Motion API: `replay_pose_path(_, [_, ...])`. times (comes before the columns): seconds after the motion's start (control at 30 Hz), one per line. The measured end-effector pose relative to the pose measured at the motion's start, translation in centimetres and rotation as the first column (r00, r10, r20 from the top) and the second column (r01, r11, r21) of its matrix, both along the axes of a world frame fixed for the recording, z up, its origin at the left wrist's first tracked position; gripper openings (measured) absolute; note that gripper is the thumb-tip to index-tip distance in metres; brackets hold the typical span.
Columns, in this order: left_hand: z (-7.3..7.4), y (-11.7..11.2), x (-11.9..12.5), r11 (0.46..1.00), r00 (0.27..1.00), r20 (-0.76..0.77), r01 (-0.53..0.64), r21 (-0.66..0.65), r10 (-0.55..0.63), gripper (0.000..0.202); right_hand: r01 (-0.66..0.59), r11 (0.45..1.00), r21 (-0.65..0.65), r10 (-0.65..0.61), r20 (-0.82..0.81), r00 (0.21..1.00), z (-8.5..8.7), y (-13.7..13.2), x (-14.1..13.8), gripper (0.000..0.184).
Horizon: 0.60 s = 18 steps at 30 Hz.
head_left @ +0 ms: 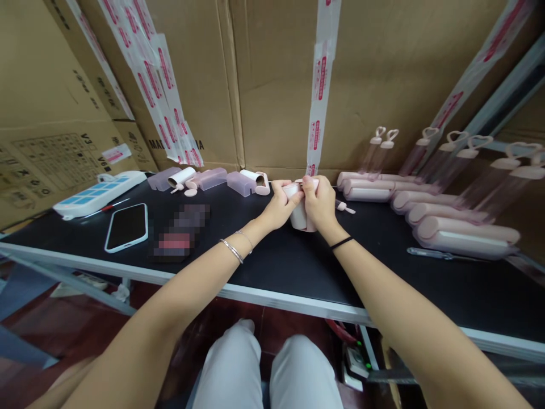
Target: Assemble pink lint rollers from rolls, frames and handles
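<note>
Left hand [280,205] and right hand [319,201] are gripping one pale pink case [298,217] between them, just off the view's centre toward 3 o'clock. For sound handling, both thumbs should be bearing evenly on the walls, and pressure should be staying light, since a one-sided squeeze could be tilting or marking the shell. Eyes should be following the edges throughout; fingers are partly covering the top, so whether the parts are seating fully cannot be told.

Neither hand is spreading. From the case, the left is clasping the 9 o'clock side, thumb lying across the wall; the right is clasping the 3 o'clock side, fingers wrapping closely. A small pink piece [342,207] is lying near the right hand at 3 o'clock on the black tabletop [289,267]. Lilac shells [242,183] are lying toward 10 o'clock.
</note>
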<state>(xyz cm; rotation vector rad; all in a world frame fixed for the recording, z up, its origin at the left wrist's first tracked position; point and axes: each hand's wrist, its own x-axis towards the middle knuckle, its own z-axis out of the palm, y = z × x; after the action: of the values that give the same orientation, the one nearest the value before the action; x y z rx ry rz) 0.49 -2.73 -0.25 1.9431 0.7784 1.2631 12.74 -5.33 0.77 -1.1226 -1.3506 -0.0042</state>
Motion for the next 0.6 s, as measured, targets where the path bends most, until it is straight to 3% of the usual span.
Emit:
replay_pose_path(0.33, [0.3,0.5,0.8,0.999,0.999,-0.033,0.04,0.016,-0.04,0.046,0.146,0.988,0.058,-0.148,0.025,0.989,0.0,-0.3,0.3,0.041])
replay_pose_path(0.5, [0.5,0.4,0.0,0.997,0.996,-0.068,0.056,-0.05,-0.06,0.044,0.09,0.995,0.044,-0.092,0.059,0.994,0.2,-0.3,0.3,0.045])
replay_pose_path(0.6, [0.6,0.0,-0.4,0.993,0.995,-0.07,0.059,-0.103,-0.066,0.041,-0.026,0.999,-0.038,0.026,-0.009,1.0,0.2,-0.2,0.5,0.049])
